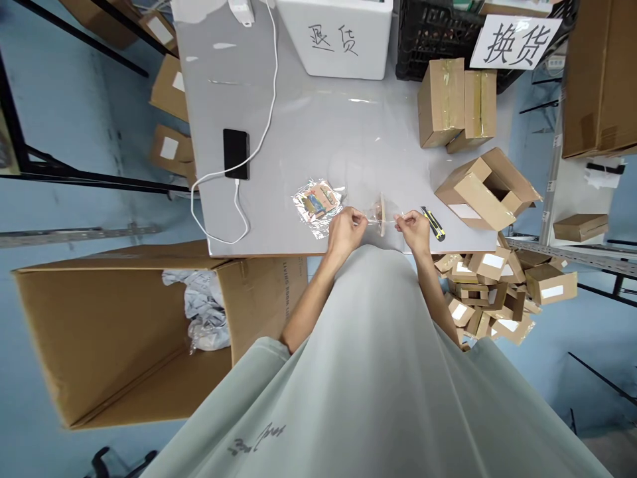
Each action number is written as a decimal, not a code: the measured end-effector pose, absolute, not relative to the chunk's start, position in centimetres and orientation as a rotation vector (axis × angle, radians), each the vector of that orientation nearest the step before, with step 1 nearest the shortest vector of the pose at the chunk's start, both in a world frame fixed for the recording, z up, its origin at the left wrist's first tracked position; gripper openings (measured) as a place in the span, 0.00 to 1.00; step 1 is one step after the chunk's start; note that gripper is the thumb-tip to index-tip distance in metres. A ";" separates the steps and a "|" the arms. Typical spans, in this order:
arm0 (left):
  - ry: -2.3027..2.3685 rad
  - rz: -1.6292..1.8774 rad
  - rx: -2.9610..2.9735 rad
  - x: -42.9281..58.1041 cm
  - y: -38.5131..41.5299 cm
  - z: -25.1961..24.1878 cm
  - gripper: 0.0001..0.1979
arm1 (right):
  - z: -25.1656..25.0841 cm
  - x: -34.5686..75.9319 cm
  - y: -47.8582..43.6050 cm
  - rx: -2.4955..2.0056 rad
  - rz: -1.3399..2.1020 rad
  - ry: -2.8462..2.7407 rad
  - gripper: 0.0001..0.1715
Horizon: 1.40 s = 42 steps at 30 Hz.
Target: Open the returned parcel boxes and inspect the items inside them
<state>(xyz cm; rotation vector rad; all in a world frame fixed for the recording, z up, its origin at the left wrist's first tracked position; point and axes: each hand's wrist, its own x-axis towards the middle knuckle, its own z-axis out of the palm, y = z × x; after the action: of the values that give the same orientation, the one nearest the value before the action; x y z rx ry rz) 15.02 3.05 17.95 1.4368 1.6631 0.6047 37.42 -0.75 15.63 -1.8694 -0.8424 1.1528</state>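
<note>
The loose pale green shirt (378,345) fills the lower centre of the frame. Above it, the left hand (350,229) and right hand (415,229) are apart, fingertips pinched on opposite sides of a thin transparent bag (382,216). The bag is right of centre, near the front edge of the table (343,126); its contents cannot be identified. A shiny, crinkled packet (318,202) lies left of the left hand; a black-and-yellow knife (438,224) lies just beside the right.

The tabletop is smooth, glossy and grey, with a straight front edge. It extends from the hands to the tapered white bin (343,40) at the top. A large open carton (263,299) stands below the edge at lower left; small cardboard boxes (492,292) are heaped at right. Left of centre, a white cable (273,99) crosses a flat black phone (236,154). Two taped boxes (442,103) stand at upper right. Beyond the table lies a blue floor (84,206).
</note>
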 end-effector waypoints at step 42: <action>1.231 0.711 1.063 10.2 4.3 18.0 0.32 | 16.2 40.5 -0.8 -1.809 1.249 -0.757 0.35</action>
<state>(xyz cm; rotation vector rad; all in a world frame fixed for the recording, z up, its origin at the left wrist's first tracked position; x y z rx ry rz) 10.18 4.31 18.01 1.0633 1.2311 0.7111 40.45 -0.77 16.21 -1.8094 -0.7571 1.2493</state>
